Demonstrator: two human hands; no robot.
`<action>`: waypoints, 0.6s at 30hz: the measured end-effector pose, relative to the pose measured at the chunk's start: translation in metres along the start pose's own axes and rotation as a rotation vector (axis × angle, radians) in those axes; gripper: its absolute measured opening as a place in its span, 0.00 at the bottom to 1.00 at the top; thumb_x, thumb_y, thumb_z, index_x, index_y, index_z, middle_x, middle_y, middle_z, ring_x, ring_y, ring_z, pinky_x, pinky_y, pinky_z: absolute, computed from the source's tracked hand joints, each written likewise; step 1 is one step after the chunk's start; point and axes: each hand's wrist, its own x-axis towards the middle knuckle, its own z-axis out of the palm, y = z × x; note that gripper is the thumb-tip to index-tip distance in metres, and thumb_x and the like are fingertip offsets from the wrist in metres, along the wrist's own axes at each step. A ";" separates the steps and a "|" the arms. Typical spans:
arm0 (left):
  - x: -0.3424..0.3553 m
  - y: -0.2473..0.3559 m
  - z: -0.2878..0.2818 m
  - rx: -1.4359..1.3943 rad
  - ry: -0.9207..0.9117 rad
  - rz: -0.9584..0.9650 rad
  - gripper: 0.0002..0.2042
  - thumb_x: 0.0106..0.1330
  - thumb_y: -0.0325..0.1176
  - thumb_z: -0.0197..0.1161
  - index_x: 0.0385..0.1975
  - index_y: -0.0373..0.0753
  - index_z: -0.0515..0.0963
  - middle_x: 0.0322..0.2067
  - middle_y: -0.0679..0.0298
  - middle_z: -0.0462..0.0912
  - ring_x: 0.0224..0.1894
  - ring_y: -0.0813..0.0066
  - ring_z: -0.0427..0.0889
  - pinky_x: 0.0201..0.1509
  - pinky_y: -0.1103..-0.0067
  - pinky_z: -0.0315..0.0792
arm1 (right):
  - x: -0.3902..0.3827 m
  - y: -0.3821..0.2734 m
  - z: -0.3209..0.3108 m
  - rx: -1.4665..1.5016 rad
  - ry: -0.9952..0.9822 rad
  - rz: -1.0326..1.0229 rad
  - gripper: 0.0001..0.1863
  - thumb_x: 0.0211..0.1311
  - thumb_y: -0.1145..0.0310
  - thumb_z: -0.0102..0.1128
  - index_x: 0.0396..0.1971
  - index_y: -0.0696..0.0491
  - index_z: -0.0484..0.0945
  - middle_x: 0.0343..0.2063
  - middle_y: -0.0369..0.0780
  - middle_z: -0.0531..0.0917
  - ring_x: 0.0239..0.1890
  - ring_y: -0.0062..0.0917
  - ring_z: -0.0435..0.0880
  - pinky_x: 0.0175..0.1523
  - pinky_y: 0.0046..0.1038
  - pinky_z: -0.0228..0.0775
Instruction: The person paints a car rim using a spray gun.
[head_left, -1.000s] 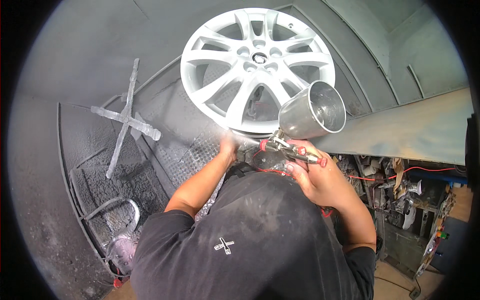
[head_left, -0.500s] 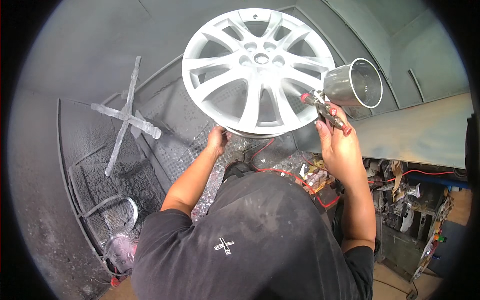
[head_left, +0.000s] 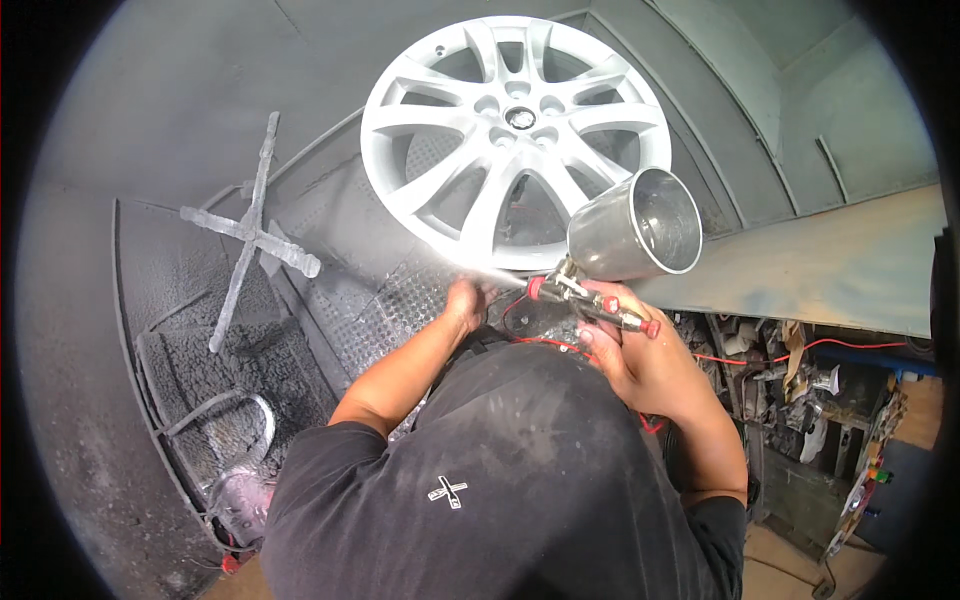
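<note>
A white multi-spoke car wheel (head_left: 484,215) faces up in front of me, its dark centre cap (head_left: 520,118) showing. My right hand (head_left: 640,350) is closed round a spray gun (head_left: 580,297) with red knobs and a metal paint cup (head_left: 606,236) tilted to the right. White mist leaves the gun's nozzle toward the left, along the wheel's near edge. Just below that edge, my left hand (head_left: 467,304) has curled fingers; mist and the hand itself partly hide them, and what they hold cannot be made out. Whatever supports the wheel is hidden.
To the left stands a paint-crusted cross-shaped stand (head_left: 250,232). A red hose (head_left: 820,343) runs at the right, past a cluttered shelf (head_left: 800,420) of tools. Grey booth walls (head_left: 200,90) surround the wheel, and a pale panel (head_left: 800,260) stands at right.
The wheel has turned anticlockwise. My right hand has brought the spray gun left and nearer me, from the spokes to the near rim. My left hand has shifted slightly right and nearer.
</note>
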 end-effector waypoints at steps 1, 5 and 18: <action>-0.003 -0.003 0.004 0.111 -0.061 -0.085 0.12 0.74 0.40 0.53 0.48 0.39 0.72 0.44 0.61 0.78 0.42 0.66 0.80 0.45 0.71 0.75 | 0.002 0.004 0.002 -0.048 0.044 0.034 0.17 0.67 0.72 0.59 0.53 0.61 0.73 0.46 0.50 0.80 0.42 0.49 0.82 0.47 0.40 0.73; -0.029 0.003 0.022 0.301 -0.163 -0.250 0.09 0.72 0.32 0.51 0.48 0.37 0.71 0.44 0.57 0.78 0.47 0.64 0.81 0.46 0.73 0.77 | 0.011 0.016 -0.010 -0.185 0.161 0.127 0.17 0.67 0.72 0.58 0.53 0.62 0.73 0.47 0.51 0.80 0.44 0.51 0.81 0.49 0.42 0.73; 0.012 0.066 -0.009 -0.043 0.110 0.044 0.11 0.66 0.30 0.52 0.46 0.37 0.70 0.38 0.62 0.74 0.34 0.70 0.74 0.37 0.74 0.75 | 0.012 0.015 -0.013 -0.205 0.246 0.113 0.17 0.67 0.74 0.57 0.54 0.63 0.71 0.45 0.54 0.81 0.44 0.52 0.81 0.49 0.41 0.74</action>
